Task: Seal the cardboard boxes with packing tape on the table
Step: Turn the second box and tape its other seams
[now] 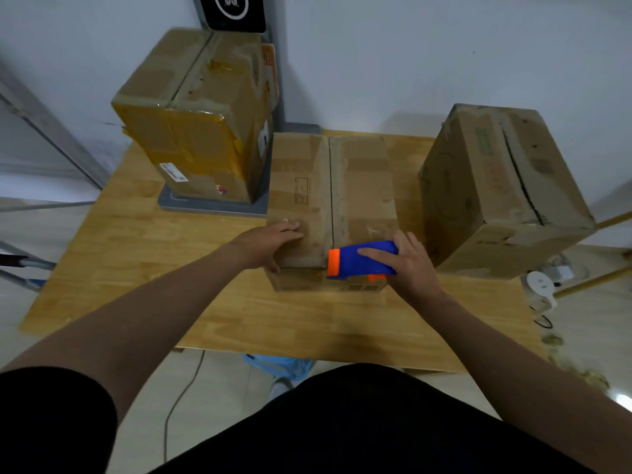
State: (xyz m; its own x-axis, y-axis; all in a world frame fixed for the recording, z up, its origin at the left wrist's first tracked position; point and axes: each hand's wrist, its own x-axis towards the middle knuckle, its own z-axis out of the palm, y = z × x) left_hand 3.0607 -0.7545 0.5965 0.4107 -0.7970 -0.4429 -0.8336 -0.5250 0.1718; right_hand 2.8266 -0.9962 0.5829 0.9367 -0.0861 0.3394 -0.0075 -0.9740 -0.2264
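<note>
A cardboard box lies in the middle of the wooden table, its two top flaps meeting in a seam that runs away from me. My left hand presses flat on the near left flap, thumb over the front edge. My right hand grips a blue tape dispenser with an orange end, held at the box's near edge over the seam. A taller box wrapped in yellow-brown tape stands at the back left. Another box with a dark seam sits at the right.
The back-left box stands on a grey tray in front of a black device on the wall. Beyond the table's right edge a white round object and cables lie on the floor. A blue bin shows under the near edge.
</note>
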